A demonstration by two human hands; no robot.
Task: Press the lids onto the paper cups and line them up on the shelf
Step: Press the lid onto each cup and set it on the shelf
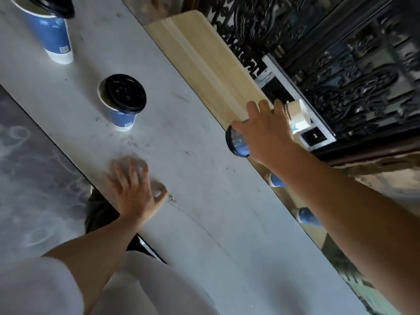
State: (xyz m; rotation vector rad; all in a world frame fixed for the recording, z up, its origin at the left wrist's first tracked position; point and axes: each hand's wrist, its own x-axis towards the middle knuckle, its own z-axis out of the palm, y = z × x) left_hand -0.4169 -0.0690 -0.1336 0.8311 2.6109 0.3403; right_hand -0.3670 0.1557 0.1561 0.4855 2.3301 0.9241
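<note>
Marble counter (pixel 204 178). Right hand (pixel 263 130) clasps lidded paper cup (pixel 237 145) beside wooden shelf (pixel 204 60); light, crushable, grip mid-wall. Left hand (pixel 134 185) empty, spread.

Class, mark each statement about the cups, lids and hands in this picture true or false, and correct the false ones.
1. The right hand grips a lidded blue cup near the wooden shelf. True.
2. The left hand holds a lid. False: it is empty, fingers spread above the white table.
3. The middle cup has its lid seated squarely. False: its black lid sits off-centre.
4. Two cups stand on the table. True.
</note>
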